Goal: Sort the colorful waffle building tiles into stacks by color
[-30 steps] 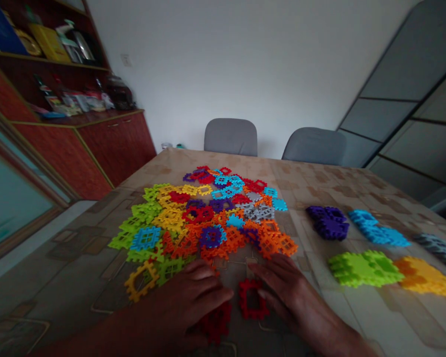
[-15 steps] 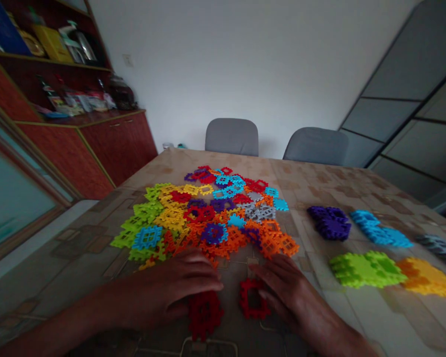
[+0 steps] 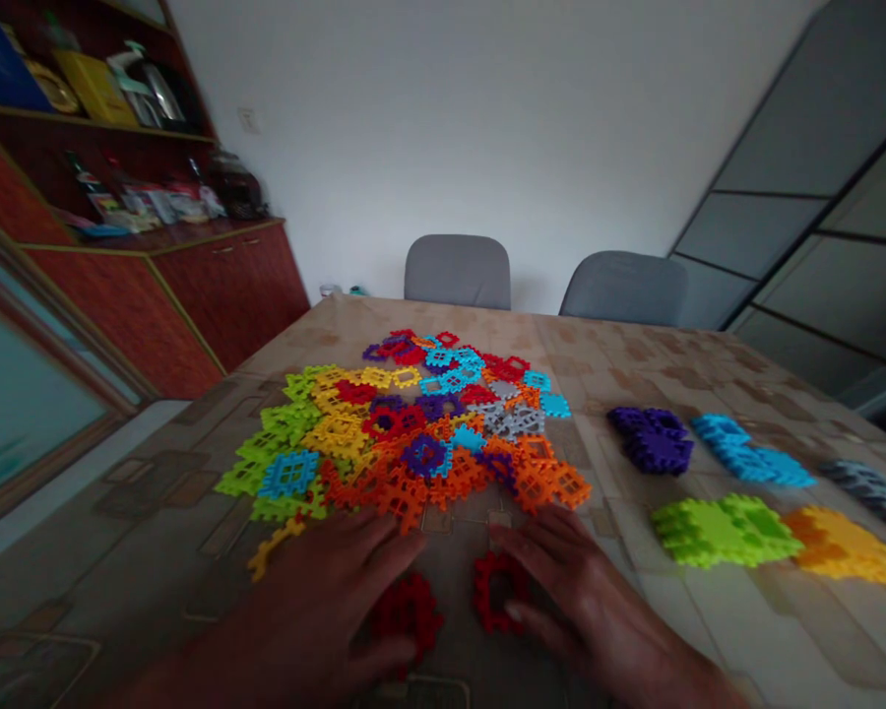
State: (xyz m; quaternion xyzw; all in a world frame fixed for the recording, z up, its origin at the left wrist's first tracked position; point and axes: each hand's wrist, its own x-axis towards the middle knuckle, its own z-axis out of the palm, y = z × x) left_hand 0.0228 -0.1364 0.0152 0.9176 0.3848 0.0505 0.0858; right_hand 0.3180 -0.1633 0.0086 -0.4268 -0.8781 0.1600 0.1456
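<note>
A red interlocking plastic piece [image 3: 413, 615] with toothed edges is near the table's front edge, partly covered by my left hand [image 3: 332, 586]. The fingers and thumb of that hand curve around its left side; motion blurs them a little. To the right, a red square frame piece [image 3: 481, 596] with an open middle is between the thumb and fingers of my right hand [image 3: 561, 581]. A gap separates the two red pieces. Just beyond my hands spreads a mixed pile of toothed pieces, with orange pieces [image 3: 403, 490] closest and a blue piece [image 3: 289, 475] at its left.
On the right are sorted stacks: purple [image 3: 657, 451], light blue [image 3: 768, 463], green [image 3: 730, 532], yellow-orange [image 3: 849, 547] and grey [image 3: 871, 492]. A yellow piece [image 3: 270, 551] is beside my left hand. Two grey chairs [image 3: 458, 271] stand behind the patterned table [image 3: 620, 364].
My left hand has shifted slightly left and nearer, with its thumb now showing beside the red piece. My right thumb has moved lower on the red frame. The view has shifted slightly.
</note>
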